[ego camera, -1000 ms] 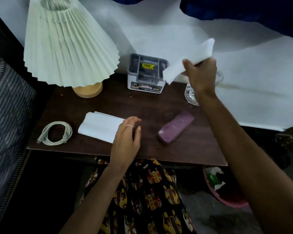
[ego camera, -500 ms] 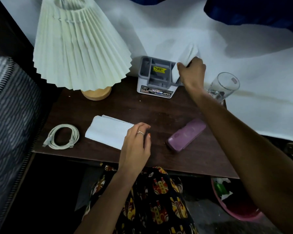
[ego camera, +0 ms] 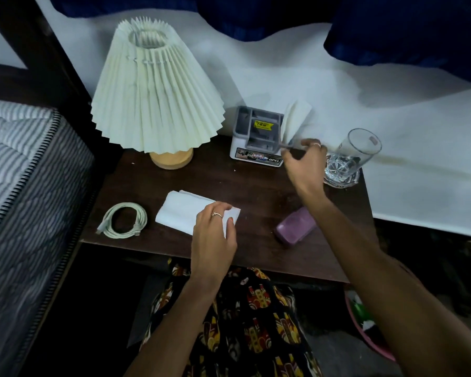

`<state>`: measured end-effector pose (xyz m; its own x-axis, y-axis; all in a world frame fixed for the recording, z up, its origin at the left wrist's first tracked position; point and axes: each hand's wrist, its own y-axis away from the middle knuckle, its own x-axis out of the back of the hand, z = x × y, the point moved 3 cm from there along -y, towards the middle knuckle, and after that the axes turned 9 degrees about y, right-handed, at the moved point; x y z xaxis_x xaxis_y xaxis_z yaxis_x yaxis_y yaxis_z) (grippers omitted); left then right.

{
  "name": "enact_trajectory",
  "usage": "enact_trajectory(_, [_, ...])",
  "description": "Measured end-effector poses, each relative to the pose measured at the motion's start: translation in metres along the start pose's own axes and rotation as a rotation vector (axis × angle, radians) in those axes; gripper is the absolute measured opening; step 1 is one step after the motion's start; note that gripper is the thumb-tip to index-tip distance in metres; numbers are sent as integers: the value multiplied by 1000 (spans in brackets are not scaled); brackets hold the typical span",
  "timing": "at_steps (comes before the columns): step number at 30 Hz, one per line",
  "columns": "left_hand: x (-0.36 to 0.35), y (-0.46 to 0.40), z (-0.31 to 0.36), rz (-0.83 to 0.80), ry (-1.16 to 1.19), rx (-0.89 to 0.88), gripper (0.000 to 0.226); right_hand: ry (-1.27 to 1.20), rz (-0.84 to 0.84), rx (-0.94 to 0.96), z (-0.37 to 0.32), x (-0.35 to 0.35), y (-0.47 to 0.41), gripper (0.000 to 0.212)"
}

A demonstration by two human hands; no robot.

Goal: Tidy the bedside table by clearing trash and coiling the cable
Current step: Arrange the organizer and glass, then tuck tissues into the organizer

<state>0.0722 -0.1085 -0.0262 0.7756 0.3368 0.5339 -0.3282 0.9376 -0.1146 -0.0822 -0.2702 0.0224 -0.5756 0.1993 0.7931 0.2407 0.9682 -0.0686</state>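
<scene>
The cable (ego camera: 123, 219) lay on the bedside table (ego camera: 245, 186) near its front left corner. It was already wound into a neat ring, and nothing touched it. So the coiling part looked done, and the step in hand seemed to be putting the papers away.

A folded white paper (ego camera: 180, 210) lay flat just to the right of the cable. The left hand (ego camera: 214, 232) rested on its right end with the fingers spread and flat. It pressed down on the paper but did not grip it.

Another white paper (ego camera: 294, 119) stood up in the right side of the grey organizer box (ego camera: 257, 137) at the back of the table. The right hand (ego camera: 306, 165) was just in front of that box, right below the paper. Its fingers were loosely curled and partly open, and they held nothing. They were blurry, so I could not tell if a fingertip touched the paper.

I think the next move would be to pick up the flat paper. The left hand would need to slide a thumb under the edge and pinch it.

Around them stood a lamp (ego camera: 155, 96) with a pleated shade at the back left and a glass (ego camera: 350, 159) at the back right, just beside the right hand. A purple case (ego camera: 294, 227) lay near the front, partly under the right arm. A pink bin (ego camera: 365, 330) showed on the floor below the table's right side. The glass stood close enough that a quick swing of the arm could knock it over.
</scene>
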Motion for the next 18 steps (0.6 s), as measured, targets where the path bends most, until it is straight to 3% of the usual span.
enact_trajectory(4, [19,4,-7,137,61,122,24,-104,48,97,-5,-14,54,29])
enact_trajectory(7, [32,7,-15,224,124,242,25,-43,-206,213,-10,-42,82,24])
enact_trajectory(9, [37,10,-20,269,177,313,26,107,-470,271,-13,-59,97,35])
enact_trajectory(11, [41,11,-23,306,227,382,26,268,-607,300,-15,-71,106,52])
enact_trajectory(15, [43,11,-25,319,268,444,27,463,-618,344,-27,-78,114,73])
enact_trajectory(18, [42,10,-25,301,288,462,29,553,-651,338,-32,-82,116,76])
